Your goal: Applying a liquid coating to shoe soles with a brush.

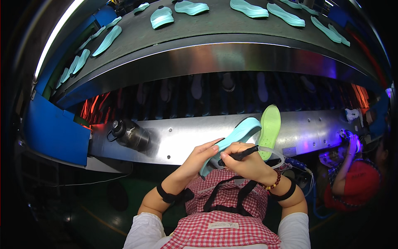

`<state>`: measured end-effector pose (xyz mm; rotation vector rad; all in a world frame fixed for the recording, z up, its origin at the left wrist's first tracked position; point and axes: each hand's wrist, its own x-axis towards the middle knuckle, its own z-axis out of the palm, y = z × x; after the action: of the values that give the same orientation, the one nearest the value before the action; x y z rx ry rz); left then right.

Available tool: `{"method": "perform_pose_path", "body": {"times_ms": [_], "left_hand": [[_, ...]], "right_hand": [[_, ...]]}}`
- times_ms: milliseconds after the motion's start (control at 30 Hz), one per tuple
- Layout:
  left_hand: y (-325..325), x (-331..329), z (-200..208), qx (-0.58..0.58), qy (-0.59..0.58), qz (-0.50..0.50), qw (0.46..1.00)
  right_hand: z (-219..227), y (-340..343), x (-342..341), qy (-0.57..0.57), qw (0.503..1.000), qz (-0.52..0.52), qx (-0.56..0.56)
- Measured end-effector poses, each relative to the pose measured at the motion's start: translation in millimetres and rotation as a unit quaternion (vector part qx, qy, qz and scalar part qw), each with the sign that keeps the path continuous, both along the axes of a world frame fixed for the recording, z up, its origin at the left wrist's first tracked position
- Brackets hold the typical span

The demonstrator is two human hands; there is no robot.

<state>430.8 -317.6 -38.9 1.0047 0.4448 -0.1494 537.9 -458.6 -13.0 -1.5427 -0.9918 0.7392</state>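
My left hand (196, 158) grips a light blue shoe sole (241, 132), held tilted over the front edge of the metal ledge (182, 141). In my right hand (251, 162) is a black pen-shaped tool (243, 153), its rear end joined to a clear tube (278, 154). The tool's tip is close against the near part of the sole; whether it touches cannot be made out. A light green sole (270, 124) lies on the ledge just right of the blue one, partly behind my right hand.
A dark bottle (133, 136) lies on the ledge at left. Above, several light blue soles (286, 15) rest on a dark conveyor belt (215, 27). Dim soles (262, 87) show on a lower level beneath it. At right, a co-worker in red (356, 178) handles something under purple light.
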Motion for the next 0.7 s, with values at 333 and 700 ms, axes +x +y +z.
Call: {"method": "perform_pose_path", "body": {"times_ms": [333, 700], "left_hand": [[0, -1, 7, 0.059, 0.015, 0.021, 0.998], [6, -2, -6, -0.234, -0.046, 0.074, 0.968]], "right_hand": [[-23, -19, 25, 0.167, 0.97, -0.174, 0.028], [-15, -49, 18, 0.267, 0.961, -0.01, 0.077]]}}
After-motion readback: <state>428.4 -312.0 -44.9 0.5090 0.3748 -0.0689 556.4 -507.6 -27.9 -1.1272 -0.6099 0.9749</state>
